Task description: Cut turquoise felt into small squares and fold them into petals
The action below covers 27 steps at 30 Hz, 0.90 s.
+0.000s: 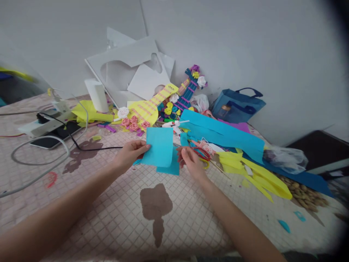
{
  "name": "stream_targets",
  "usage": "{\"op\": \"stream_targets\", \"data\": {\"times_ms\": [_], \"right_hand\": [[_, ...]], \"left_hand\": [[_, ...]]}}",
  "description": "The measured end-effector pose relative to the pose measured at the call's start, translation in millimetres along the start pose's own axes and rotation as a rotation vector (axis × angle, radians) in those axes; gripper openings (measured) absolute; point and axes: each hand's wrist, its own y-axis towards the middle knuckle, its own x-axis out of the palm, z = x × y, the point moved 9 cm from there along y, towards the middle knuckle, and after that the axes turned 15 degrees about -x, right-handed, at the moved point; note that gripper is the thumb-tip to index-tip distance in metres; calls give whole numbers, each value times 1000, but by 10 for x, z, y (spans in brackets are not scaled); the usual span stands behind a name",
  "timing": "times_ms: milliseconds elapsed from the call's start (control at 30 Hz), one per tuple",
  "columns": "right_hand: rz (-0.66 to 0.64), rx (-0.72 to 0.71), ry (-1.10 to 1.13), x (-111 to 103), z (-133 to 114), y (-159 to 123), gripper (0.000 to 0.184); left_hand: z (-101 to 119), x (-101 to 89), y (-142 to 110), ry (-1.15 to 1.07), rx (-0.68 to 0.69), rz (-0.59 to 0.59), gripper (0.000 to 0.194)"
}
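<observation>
A rectangular turquoise paper piece (pixel 158 145) is held up over the table, pinched at its left edge by my left hand (pixel 131 152). A second turquoise piece (pixel 171 170) shows below and behind it; whether it hangs or lies on the table I cannot tell. My right hand (pixel 190 160) is just right of both pieces, its fingers loosely bent and slightly apart, with no clear grip on either. Red-handled scissors (pixel 202 153) lie partly hidden beyond the right hand. Behind the papers rests a white glue gun (pixel 174 124).
Paper guitars, one yellow (pixel 149 109) and one dark blue (pixel 188 94), stand at the back beside white cut-out boards (pixel 128 54). Rightward are a turquoise strip (pixel 223 134), yellow paper (pixel 253 171) and a blue bag (pixel 237 105). Cables (pixel 40 174) and a phone (pixel 54 136) lie left.
</observation>
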Motion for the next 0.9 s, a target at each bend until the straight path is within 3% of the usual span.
{"op": "stream_targets", "data": {"times_ms": [133, 233, 400, 767, 900], "right_hand": [[-93, 60, 266, 293, -41, -119, 39], [-54, 62, 273, 303, -13, -154, 26], [-2, 100, 295, 277, 90, -173, 19], [141, 242, 559, 369, 80, -243, 23], [168, 236, 585, 361, 82, -244, 16]], "left_hand": [[-47, 149, -68, 68, 3, -47, 32], [-90, 225, -89, 94, 0, -80, 31], [-129, 238, -72, 127, 11, -87, 31], [-375, 201, 13, -360, -155, -99, 26], [-347, 248, -16, -361, -157, -152, 23]]}}
